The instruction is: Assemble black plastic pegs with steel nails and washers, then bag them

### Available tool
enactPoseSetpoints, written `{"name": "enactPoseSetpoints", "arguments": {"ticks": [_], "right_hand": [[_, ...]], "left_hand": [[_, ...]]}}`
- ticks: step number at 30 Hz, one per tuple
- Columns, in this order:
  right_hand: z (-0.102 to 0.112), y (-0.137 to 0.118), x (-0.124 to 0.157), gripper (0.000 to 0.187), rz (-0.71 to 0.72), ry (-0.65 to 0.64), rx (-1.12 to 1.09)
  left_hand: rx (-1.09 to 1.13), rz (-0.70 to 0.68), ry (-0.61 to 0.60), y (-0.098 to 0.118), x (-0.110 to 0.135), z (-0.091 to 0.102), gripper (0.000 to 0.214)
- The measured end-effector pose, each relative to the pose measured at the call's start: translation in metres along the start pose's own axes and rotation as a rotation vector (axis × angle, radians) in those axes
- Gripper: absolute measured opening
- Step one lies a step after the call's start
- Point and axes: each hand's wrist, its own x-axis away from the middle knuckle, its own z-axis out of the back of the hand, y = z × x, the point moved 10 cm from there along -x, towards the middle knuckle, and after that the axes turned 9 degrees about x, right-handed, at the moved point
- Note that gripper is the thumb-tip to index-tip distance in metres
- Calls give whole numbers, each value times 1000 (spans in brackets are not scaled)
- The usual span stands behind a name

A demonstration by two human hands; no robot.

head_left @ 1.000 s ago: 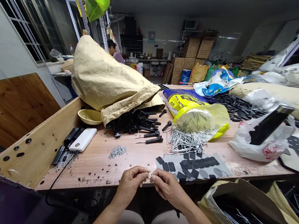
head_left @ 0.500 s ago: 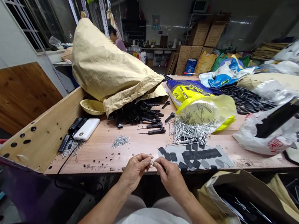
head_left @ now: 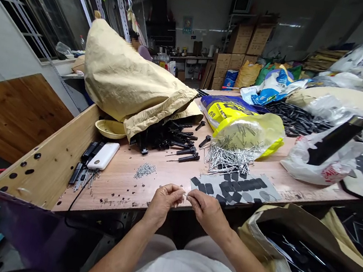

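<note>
My left hand (head_left: 162, 200) and my right hand (head_left: 208, 210) meet over the near edge of the wooden workbench (head_left: 147, 185), fingers pinched together on a thin metal pin (head_left: 185, 195) between them. Just beyond my right hand lies a grey sheet with black pads (head_left: 235, 189). Behind it a heap of silver nails (head_left: 229, 159) spills from a yellow plastic bag (head_left: 251, 135). A small pile of tiny metal bits (head_left: 145, 170) lies ahead of my left hand.
A big tan paper sack (head_left: 128, 80) covers black handled parts (head_left: 167, 139). A white power bank (head_left: 103, 155), yellow bowl (head_left: 110, 128), white bag with a black part (head_left: 327, 153) and an open sack of finished pieces (head_left: 302, 258) surround the spot. A person sits far behind.
The view has tipped down slightly, so the bench sits higher in frame. Both hands stay pinched together at the bench edge with only small finger movement.
</note>
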Motion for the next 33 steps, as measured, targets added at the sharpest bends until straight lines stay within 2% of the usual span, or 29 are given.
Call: {"name": "enactPoseSetpoints", "arguments": {"ticks": [3, 5, 8, 10, 11, 14, 17, 22, 26, 29, 33], "right_hand": [[-2, 2, 0, 26, -41, -33, -79], [-11, 9, 0, 33, -130, -101, -266], [-35, 17, 5, 42, -319, -283, -635], [-46, 18, 9, 47, -389, -365, -784], [-47, 18, 10, 49, -396, -366, -812], [-40, 20, 7, 45, -358, -285, -783], [-30, 20, 6, 36, -290, -202, -660], [-18, 15, 3, 32, -211, -114, -446], [-28, 19, 3, 37, -276, -186, -604], [-38, 20, 6, 41, -323, -258, -722], [-38, 22, 8, 41, -321, -276, -677]], "left_hand": [[-2, -52, 4, 4, 0, 0, 23], [0, -72, -15, 5, 0, -1, 22], [12, -60, -54, 2, 0, -2, 23], [14, -45, -74, 0, 0, -4, 23], [16, -39, -81, -1, 0, -4, 23], [47, -14, -92, -2, 1, -7, 24], [71, -6, -95, -1, 2, -10, 24], [61, -65, 2, 5, -2, -3, 19], [44, -153, 68, 15, 0, 0, 23], [23, -177, 72, 18, 3, -2, 25], [-17, -155, 36, 17, 4, -5, 28]]}}
